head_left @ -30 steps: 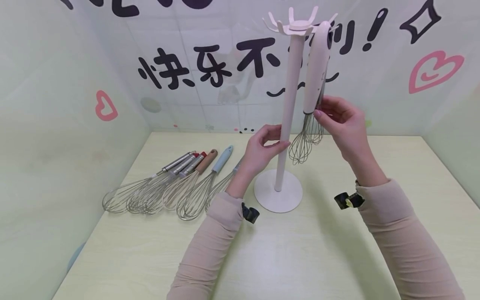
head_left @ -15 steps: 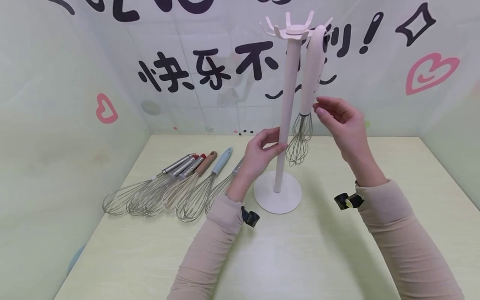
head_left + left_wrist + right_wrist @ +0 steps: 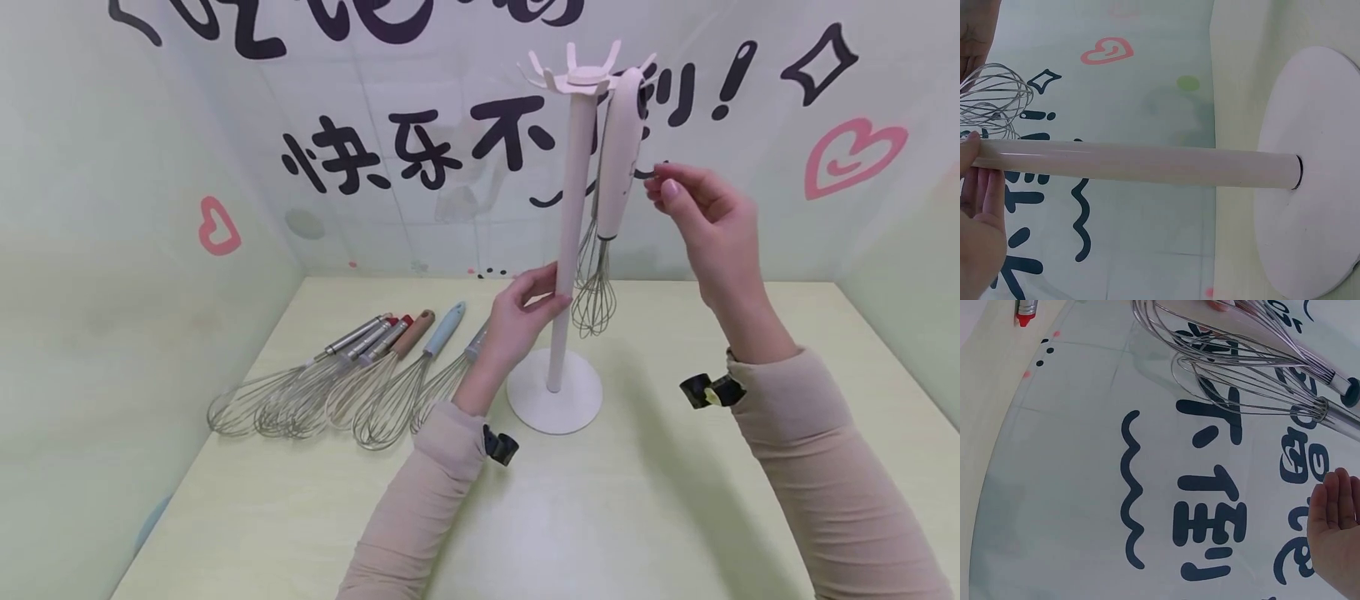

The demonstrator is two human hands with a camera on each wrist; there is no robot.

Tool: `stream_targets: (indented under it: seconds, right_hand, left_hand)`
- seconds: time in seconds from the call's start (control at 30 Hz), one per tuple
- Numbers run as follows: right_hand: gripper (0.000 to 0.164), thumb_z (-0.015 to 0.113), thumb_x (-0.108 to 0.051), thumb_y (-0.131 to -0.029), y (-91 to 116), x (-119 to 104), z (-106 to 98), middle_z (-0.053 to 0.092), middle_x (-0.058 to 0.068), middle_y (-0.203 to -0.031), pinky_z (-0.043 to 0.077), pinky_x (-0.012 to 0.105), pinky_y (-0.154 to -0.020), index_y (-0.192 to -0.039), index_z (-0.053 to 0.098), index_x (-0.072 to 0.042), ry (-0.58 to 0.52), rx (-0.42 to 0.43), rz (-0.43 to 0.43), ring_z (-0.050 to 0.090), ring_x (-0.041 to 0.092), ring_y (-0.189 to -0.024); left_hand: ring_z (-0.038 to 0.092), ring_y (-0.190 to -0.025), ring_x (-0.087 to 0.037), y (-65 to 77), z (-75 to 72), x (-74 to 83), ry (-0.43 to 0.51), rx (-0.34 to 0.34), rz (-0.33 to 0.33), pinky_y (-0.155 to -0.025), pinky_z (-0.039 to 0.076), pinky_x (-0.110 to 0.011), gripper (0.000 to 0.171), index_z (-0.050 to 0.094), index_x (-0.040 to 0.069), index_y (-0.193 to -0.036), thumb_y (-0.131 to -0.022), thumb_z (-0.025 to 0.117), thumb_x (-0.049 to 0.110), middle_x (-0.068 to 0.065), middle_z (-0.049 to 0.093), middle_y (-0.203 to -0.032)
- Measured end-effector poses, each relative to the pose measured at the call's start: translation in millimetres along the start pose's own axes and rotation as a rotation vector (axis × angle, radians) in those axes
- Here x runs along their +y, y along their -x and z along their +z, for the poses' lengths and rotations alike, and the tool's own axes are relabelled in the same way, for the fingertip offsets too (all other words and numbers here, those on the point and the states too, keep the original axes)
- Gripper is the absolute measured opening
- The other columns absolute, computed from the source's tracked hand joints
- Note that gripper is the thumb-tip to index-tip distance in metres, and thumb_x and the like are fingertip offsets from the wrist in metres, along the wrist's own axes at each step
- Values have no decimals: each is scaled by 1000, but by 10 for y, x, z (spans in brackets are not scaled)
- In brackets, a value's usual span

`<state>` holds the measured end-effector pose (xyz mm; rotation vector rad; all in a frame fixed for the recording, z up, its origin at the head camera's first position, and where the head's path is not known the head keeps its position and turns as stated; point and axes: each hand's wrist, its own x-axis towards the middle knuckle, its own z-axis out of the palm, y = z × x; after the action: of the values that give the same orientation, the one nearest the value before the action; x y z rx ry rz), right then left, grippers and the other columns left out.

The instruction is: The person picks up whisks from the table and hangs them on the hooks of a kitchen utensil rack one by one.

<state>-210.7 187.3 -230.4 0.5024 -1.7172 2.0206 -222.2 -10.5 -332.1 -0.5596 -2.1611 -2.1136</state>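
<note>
My left hand [image 3: 516, 321] grips the pole of a white utensil stand [image 3: 576, 175], thumb in front and fingers behind. From a hook at the stand's top right hangs a whisk with a white handle [image 3: 621, 158], its wire loops pointing down. A second whisk hangs close behind it, mostly hidden in the head view; its metal handle [image 3: 1342, 420] shows in the right wrist view. Just right of the white handle, my right hand [image 3: 712, 221] is raised with nothing in it. Its fingers [image 3: 1337, 500] look nearly straight in the right wrist view, apart from both whisks.
Several more whisks lie side by side on the table left of the stand, among them one with a light blue handle [image 3: 446, 328] and one with a brown handle [image 3: 413, 333]. The stand's round base [image 3: 555, 412] rests on the table. A printed backdrop [image 3: 435, 225] rises behind.
My right hand has let go of the hanging whisks and moved up and to the right. Both whisks have swung toward the pole. My left hand keeps its grip on the stand.
</note>
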Motion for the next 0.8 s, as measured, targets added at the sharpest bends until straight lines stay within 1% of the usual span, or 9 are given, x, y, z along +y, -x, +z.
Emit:
stream_targets:
  seconds: [0.27, 0.47, 0.6, 0.8]
  right_hand:
    - [19, 63, -10, -90, -58, -147, 76, 72, -3, -94, 51, 12, -88, -107, 70, -7, 22, 22, -12, 64, 12, -91]
    - [24, 63, -12, -90, -105, -263, 146, 71, -3, -99, 49, 14, -96, -113, 67, -5, 72, 31, -30, 64, 13, -98]
    - [25, 63, -12, -90, -151, -347, 212, 70, -2, -102, 49, 16, -98, -114, 67, -6, 81, 54, -85, 62, 15, -103]
    - [33, 62, -11, -89, -207, -454, 325, 67, 0, -108, 48, 17, -100, -120, 62, -1, 93, 50, -165, 59, 17, -109]
  left_hand:
    - [58, -120, -27, 70, -3, 1, -40, 29, 6, -97, 51, -21, 47, 53, 5, -133, -88, 65, 7, -16, 58, -127]
    - [60, -117, -28, 102, -6, -1, -49, 46, 14, -95, 53, -23, 44, 55, 4, -131, -88, 66, 6, -17, 60, -125]
    - [62, -115, -28, 106, -13, -4, -59, 49, 17, -94, 54, -23, 42, 58, 3, -128, -87, 67, 7, -18, 63, -123]
    - [64, -110, -29, 130, -39, -10, -95, 62, 20, -91, 56, -25, 39, 60, 3, -125, -86, 68, 6, -18, 66, -118]
